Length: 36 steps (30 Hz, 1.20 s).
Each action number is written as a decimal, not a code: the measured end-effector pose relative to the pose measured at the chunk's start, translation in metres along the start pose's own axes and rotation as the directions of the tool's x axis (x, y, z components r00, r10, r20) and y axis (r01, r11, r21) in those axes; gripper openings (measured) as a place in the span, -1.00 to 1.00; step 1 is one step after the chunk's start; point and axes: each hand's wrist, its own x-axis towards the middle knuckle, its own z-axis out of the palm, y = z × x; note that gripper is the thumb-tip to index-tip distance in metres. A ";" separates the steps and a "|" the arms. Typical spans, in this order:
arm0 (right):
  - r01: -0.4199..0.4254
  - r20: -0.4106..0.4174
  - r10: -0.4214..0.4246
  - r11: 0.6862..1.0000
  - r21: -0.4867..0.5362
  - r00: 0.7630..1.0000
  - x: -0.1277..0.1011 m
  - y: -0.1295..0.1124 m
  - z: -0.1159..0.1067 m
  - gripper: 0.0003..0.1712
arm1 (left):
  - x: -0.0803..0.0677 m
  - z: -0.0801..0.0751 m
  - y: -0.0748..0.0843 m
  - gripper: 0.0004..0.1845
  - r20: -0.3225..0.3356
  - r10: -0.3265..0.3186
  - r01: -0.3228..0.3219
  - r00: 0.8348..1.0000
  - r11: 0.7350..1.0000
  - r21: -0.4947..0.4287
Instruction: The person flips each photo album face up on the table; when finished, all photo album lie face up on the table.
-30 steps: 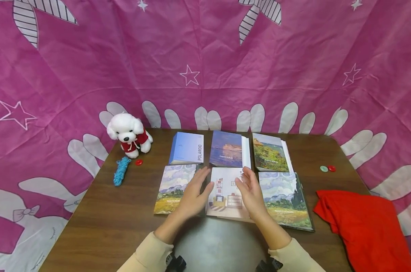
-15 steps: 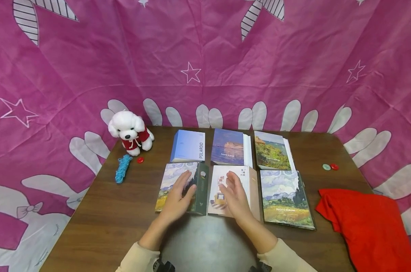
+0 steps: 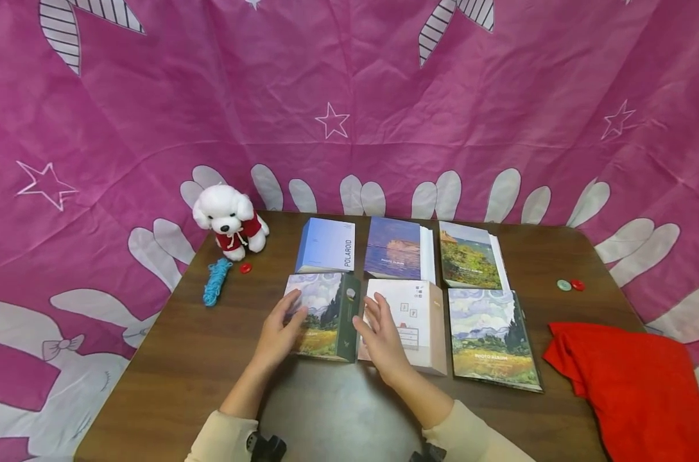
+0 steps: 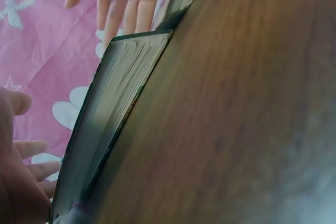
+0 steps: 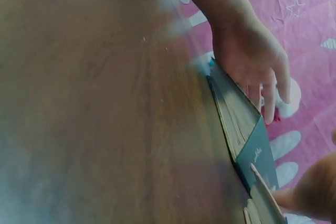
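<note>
Two rows of photo albums lie on the wooden table. My left hand (image 3: 278, 333), fingers extended, is at the left side of the front-left photo album (image 3: 320, 314), which has a landscape cover and a dark green spine. My right hand (image 3: 382, 340) hovers over the left part of the pale front-middle album (image 3: 409, 321), fingers relaxed. In the left wrist view, the left hand (image 4: 18, 177) is beside an album's page edges (image 4: 126, 72). The right wrist view has the right hand (image 5: 315, 187) beside a pale cover's edge, close by the green spine (image 5: 258, 158). Neither hand grips anything.
Behind are a blue album (image 3: 327, 245), a sea-picture album (image 3: 394, 250) and a garden-picture album (image 3: 470, 260). Another landscape album (image 3: 493, 340) lies front right. A plush dog (image 3: 230, 221), blue cord (image 3: 216, 282), red disc (image 3: 246, 268), two small discs (image 3: 564, 285) and red cloth (image 3: 632, 378) lie around.
Both hands have moved left, from around the front-middle album to the front-left one and its neighbour. The albums stay in place; the head view has shifted slightly.
</note>
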 end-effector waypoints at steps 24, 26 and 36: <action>-0.163 -0.050 0.160 0.986 -0.043 0.986 0.012 0.004 0.034 -0.09 | 0.002 -0.006 -0.001 -0.45 0.016 -0.110 0.111 0.994 0.985 -0.132; -0.173 -0.088 0.168 0.983 -0.055 0.982 0.012 0.003 0.036 -0.11 | 0.003 -0.006 -0.002 -0.45 0.012 -0.119 0.120 0.993 0.984 -0.130; -0.154 -0.134 0.160 0.986 0.057 0.978 0.010 0.001 0.038 -0.19 | 0.001 -0.001 -0.003 -0.47 0.056 -0.115 0.125 0.992 0.969 -0.212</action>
